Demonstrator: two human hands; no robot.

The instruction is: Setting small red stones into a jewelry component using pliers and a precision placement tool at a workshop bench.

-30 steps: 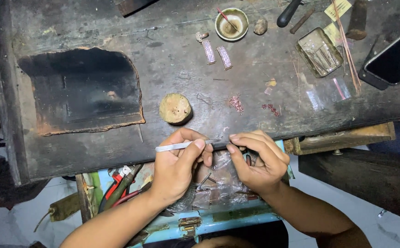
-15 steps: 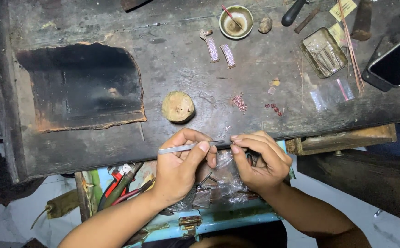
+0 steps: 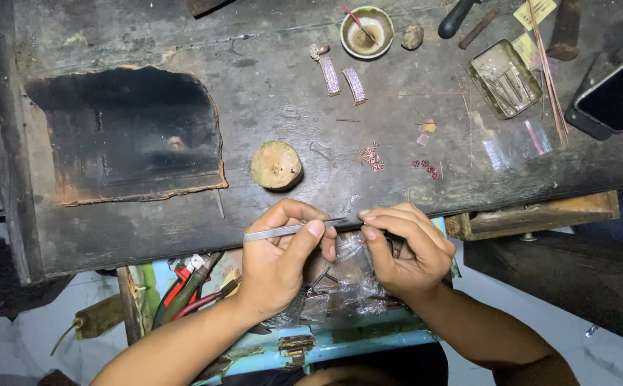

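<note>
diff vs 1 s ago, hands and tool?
Little changed. The left hand holds the flat metal file as before; the file has tilted slightly, its free end a touch lower. The right hand has stayed pinched at the file's other end, over the crinkled plastic bag. The round wooden block, small bowl and phone lie unmoved on the workbench.
</note>
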